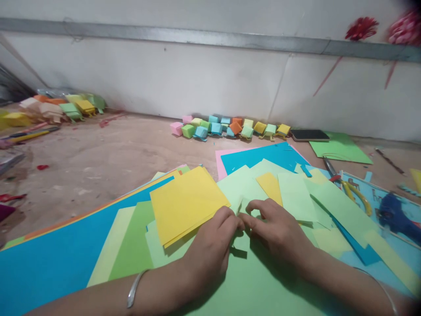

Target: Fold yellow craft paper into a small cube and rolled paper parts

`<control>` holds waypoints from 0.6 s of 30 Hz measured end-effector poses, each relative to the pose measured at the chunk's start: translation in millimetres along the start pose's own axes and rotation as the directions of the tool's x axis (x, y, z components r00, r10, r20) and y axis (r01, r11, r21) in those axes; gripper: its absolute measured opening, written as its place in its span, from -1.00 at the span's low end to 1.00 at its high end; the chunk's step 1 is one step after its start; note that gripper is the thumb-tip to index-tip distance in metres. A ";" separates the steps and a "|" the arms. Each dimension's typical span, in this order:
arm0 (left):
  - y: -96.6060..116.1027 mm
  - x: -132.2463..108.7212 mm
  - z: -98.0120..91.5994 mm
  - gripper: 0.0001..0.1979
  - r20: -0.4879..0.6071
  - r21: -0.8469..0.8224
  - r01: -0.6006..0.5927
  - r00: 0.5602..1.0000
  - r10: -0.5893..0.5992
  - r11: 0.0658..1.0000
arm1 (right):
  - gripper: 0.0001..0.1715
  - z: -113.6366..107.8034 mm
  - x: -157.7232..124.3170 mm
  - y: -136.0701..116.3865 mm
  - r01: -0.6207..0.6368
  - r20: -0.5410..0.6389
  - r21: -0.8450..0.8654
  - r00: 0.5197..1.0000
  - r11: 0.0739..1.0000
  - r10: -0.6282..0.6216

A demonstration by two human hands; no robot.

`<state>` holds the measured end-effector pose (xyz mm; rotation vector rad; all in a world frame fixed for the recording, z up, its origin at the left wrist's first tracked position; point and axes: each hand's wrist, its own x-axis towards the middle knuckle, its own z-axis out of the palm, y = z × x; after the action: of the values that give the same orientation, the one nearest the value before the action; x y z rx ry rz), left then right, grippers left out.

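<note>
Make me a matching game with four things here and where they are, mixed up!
1. Phone
2. Red flower
3. Small pale green paper
4. Silver bangles

A. Around the wrists
B. Between left hand and right hand
C. Up by the metal strip
D. Right end of the paper block row

Pairs: 1-D, 2-C, 3-B, 4-A

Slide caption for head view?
Left hand and right hand hold a small pale-green paper piece beside stacked square yellow paper sheets.
</note>
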<state>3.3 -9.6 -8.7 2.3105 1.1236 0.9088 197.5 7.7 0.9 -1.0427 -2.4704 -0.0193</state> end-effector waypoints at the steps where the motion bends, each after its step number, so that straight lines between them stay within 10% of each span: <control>1: -0.1 -0.1 -0.1 -0.77 0.001 -0.006 -0.012 1.000 0.012 1.000 | -0.73 -1.7 0.0 0.1 0.010 -0.001 0.003 1.000 1.000 -0.010; 18: 0.3 1.5 -2.4 -0.75 -0.017 -0.088 -0.010 1.000 0.008 0.996 | -0.61 -3.4 -3.3 2.0 0.072 0.067 -0.073 0.995 0.995 -0.067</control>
<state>2.4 -8.4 -6.3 2.2424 1.0592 0.9632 202.2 6.3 2.2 -1.0025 -2.5817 -0.1031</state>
